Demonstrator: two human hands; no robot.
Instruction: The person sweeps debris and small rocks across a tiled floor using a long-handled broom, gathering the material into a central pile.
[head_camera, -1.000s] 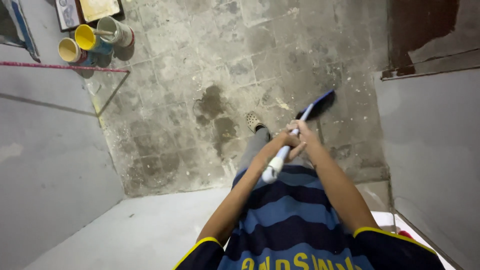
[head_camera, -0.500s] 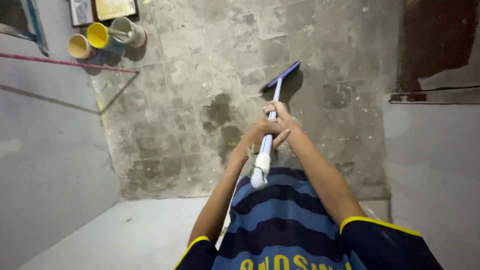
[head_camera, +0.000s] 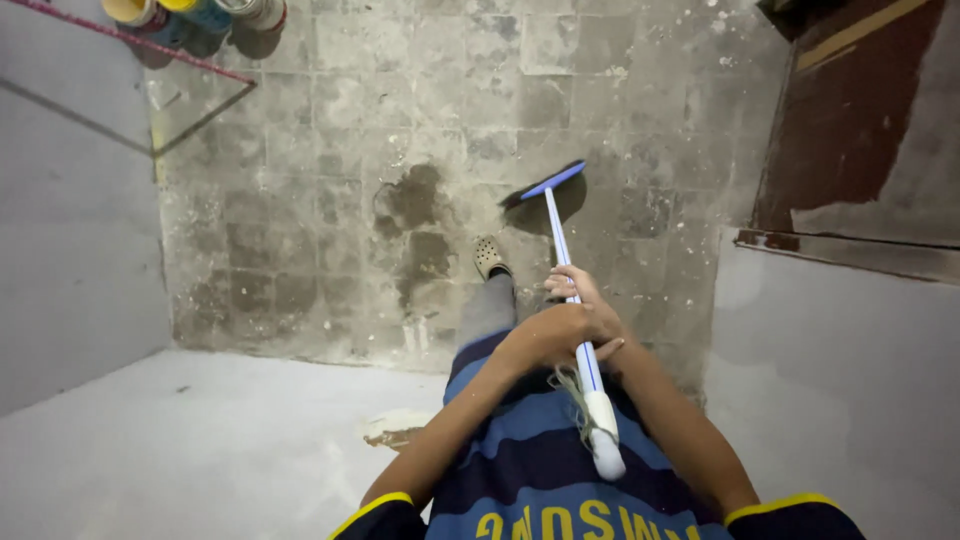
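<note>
Both my hands grip the white-and-blue handle (head_camera: 560, 245) of a long floor tool. Its blue head (head_camera: 553, 181) rests on the dirty tiled floor (head_camera: 330, 150) ahead of me. My left hand (head_camera: 540, 338) is wrapped around the handle lower down, close to my body. My right hand (head_camera: 585, 297) closes on it just above, fingers over the shaft. The handle's white end (head_camera: 605, 440), with frayed threads on it, hangs in front of my striped blue shirt. My foot in a grey clog (head_camera: 488, 257) stands left of the handle.
Several paint cans (head_camera: 205, 12) stand at the top left behind a red cord (head_camera: 130, 40). Grey painted walls rise at left (head_camera: 70, 250) and right (head_camera: 850, 380). A brown unpainted patch (head_camera: 840, 130) shows at the upper right. A dark stain (head_camera: 415, 200) marks the floor.
The tool head has swept left across the floor. My hands have come lower and closer to my body, and the view has tilted down so the cans sit at the top edge.
</note>
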